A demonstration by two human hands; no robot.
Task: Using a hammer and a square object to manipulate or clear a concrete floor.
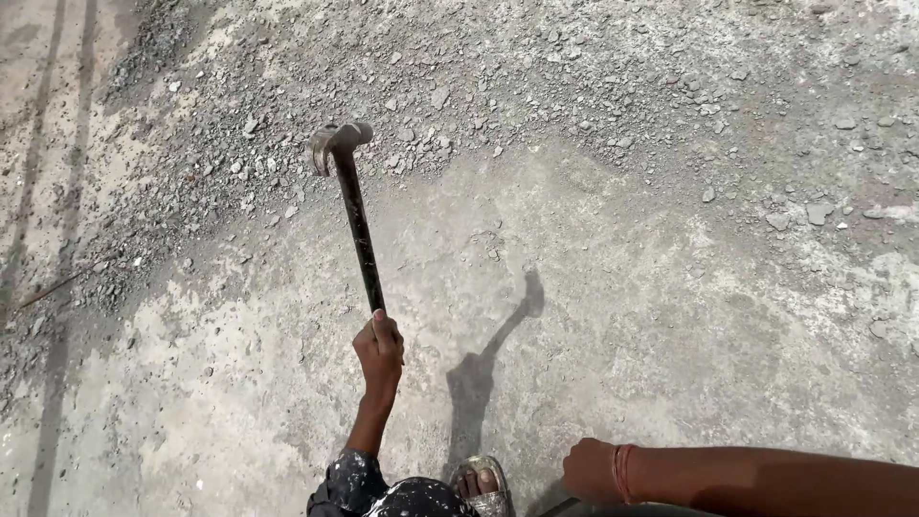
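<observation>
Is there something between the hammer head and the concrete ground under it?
Nothing visible does. The left hand grips the hammer raised over bare concrete ground; only loose gravel lies nearby. The right hand stays low, off to the side.

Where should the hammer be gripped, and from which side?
Grip the hammer at the near end of its dark handle, coming from the person's side, as the left hand does: the handle points back toward the person, with the heavy head at the far end.
</observation>
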